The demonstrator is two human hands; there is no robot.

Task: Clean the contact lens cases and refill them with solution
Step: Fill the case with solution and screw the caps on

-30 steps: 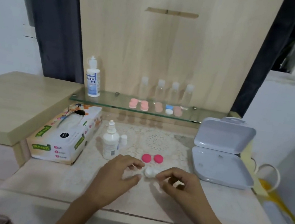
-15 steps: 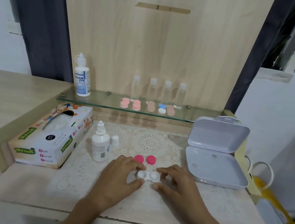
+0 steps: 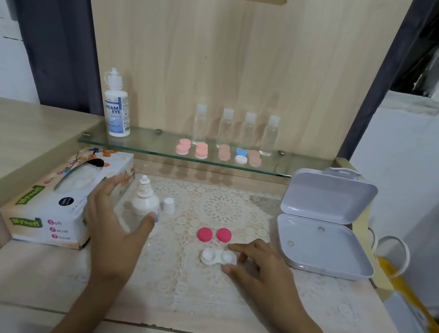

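The white lens case [image 3: 218,258] lies flat on the lace mat [image 3: 220,211] near the front of the counter [image 3: 191,317], both wells uncapped and facing up, with its two pink caps [image 3: 205,234] just behind it. The right hand [image 3: 260,268] pinches the case's right end lightly between forefinger and thumb. That grip looks shallow, so a nudge could likely spin or tip the case and spill whatever goes into the wells. The left hand [image 3: 117,225] is spread wide around the small dropper bottle [image 3: 143,206], thumb in front of it and fingers behind, not yet closed on it. The bottle stands open, its white cap [image 3: 168,205] just beside it, so a clumsy grasp could knock it over or squeeze solution onto the mat. The tissue box [image 3: 61,200] crowds the fingers on that side. The loose caps could also be swept off by a sleeve or wrist.
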